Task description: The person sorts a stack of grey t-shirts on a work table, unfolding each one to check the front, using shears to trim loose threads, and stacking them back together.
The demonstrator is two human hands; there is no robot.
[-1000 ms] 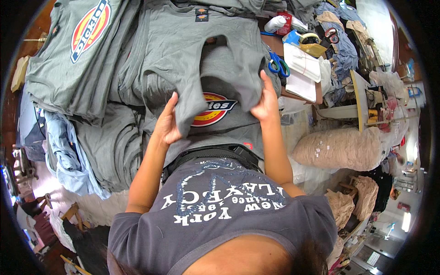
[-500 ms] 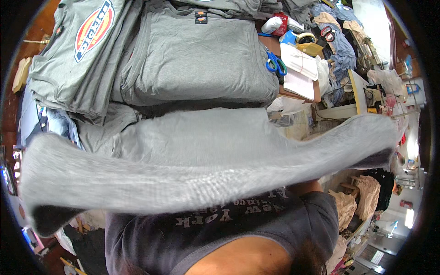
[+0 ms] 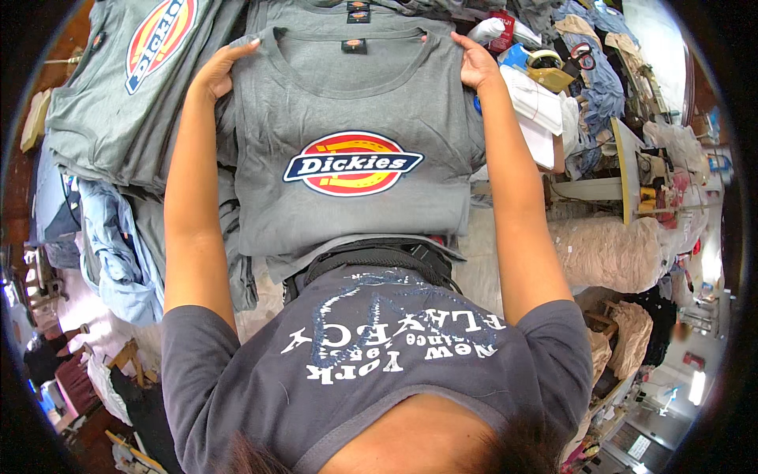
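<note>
A grey T-shirt (image 3: 355, 110) lies spread and folded on the pile in front of me, its wide neckline at the far end. A red, yellow and blue oval print (image 3: 353, 163) sits on its chest, and a small black label (image 3: 354, 47) shows inside the neck. My left hand (image 3: 225, 67) is closed at the left shoulder of the shirt. At the right shoulder, my right hand (image 3: 478, 65) pinches the cloth. Fingertips of both hands are partly hidden by the fabric.
A stack of grey printed shirts (image 3: 118, 118) lies on the left, with light blue cloth (image 3: 122, 245) below it. On the right are white papers (image 3: 530, 107), a tape dispenser (image 3: 549, 73), red-handled scissors (image 3: 583, 55) and a beige cloth bundle (image 3: 608, 249).
The shirt was a blurred sheet swung up across the view, hiding my hands. Now it lies down on the pile, print side up, with both arms stretched forward along its sides.
</note>
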